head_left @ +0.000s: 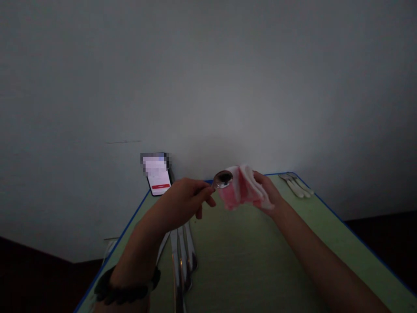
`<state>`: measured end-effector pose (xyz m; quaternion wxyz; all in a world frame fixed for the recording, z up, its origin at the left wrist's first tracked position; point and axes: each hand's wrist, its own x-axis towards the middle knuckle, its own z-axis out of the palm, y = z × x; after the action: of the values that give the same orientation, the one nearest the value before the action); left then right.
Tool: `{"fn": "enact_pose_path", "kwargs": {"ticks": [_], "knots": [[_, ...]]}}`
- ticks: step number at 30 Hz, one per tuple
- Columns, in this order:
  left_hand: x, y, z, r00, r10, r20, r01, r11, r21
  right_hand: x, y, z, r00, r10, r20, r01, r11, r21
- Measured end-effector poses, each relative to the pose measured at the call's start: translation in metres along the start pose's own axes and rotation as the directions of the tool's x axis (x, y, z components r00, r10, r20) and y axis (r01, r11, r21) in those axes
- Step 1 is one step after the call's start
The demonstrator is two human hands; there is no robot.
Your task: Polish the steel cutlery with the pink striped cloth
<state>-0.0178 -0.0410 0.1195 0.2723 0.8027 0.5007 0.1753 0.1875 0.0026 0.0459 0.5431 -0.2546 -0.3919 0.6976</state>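
Between the fingers of my left hand (187, 202) is a metal spoon (223, 178), its shiny bowl pointing right and its handle mostly hidden. My right hand (269, 191) grips a crumpled pink and white cloth (241, 189), which hangs right behind and beside the spoon's bowl. Whether the cloth touches the bowl is hard to tell. Both hands are held above the green table (241, 252). Below my left wrist lie several pieces of metal cutlery (182, 256), side by side, partly covered by my forearm.
A phone (159, 178) with a lit screen leans against the wall (208, 87) at the table's far left. A few forks with pale handles (298, 187) lie at the far right corner. Blue edging (332, 213) runs round the table.
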Motion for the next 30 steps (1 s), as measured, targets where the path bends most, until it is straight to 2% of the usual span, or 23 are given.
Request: {"fn": "enact_pose_path", "kwargs": {"ticks": [3, 5, 6, 8, 10, 13, 15, 18, 20, 22, 27, 30], "knots": [[-0.002, -0.003, 0.001, 0.999, 0.020, 0.038, -0.022, 0.999, 0.034, -0.008, -0.006, 0.011, 0.995, -0.040, 0.096, 0.047, 0.996, -0.074], [-0.002, -0.005, 0.002, 0.997, 0.060, 0.050, -0.062, 0.997, 0.038, -0.016, -0.011, 0.019, 0.980, -0.037, 0.193, 0.088, 0.961, -0.262], [-0.002, -0.006, 0.002, 0.995, 0.083, 0.058, -0.085, 0.996, 0.041, -0.020, -0.014, 0.024, 0.971, -0.015, 0.239, 0.111, 0.913, -0.391], [-0.002, -0.007, 0.002, 0.990, 0.117, 0.078, -0.121, 0.992, 0.047, -0.026, -0.018, 0.030, 0.949, 0.046, 0.313, 0.170, 0.761, -0.626], [-0.002, -0.008, 0.002, 0.988, 0.126, 0.090, -0.130, 0.991, 0.041, -0.030, -0.020, 0.033, 0.937, 0.063, 0.345, 0.244, 0.590, -0.770], [-0.003, -0.009, 0.000, 0.993, 0.084, 0.083, -0.087, 0.996, 0.035, -0.031, -0.022, 0.032, 0.917, 0.086, 0.388, 0.326, 0.396, -0.858], [-0.006, -0.010, -0.003, 0.993, 0.076, 0.089, -0.082, 0.995, 0.061, -0.031, -0.025, 0.030, 0.893, 0.113, 0.435, 0.378, 0.332, -0.864], [-0.010, -0.010, -0.007, 0.983, 0.087, 0.162, -0.107, 0.987, 0.122, -0.032, -0.028, 0.028, 0.859, 0.144, 0.492, 0.442, 0.279, -0.853], [-0.012, -0.008, -0.007, 0.978, 0.089, 0.191, -0.119, 0.981, 0.152, -0.034, -0.029, 0.029, 0.854, 0.164, 0.494, 0.449, 0.250, -0.858], [-0.013, -0.006, -0.006, 0.977, 0.110, 0.182, -0.140, 0.977, 0.160, -0.036, -0.029, 0.030, 0.862, 0.174, 0.476, 0.431, 0.243, -0.869], [-0.010, -0.005, -0.005, 0.966, 0.194, 0.168, -0.212, 0.973, 0.096, -0.038, -0.035, 0.025, 0.892, 0.212, 0.400, 0.326, 0.311, -0.893], [-0.007, -0.006, -0.005, 0.971, 0.201, 0.131, -0.212, 0.974, 0.080, -0.036, -0.043, 0.022, 0.918, 0.232, 0.321, 0.252, 0.282, -0.926]]}}
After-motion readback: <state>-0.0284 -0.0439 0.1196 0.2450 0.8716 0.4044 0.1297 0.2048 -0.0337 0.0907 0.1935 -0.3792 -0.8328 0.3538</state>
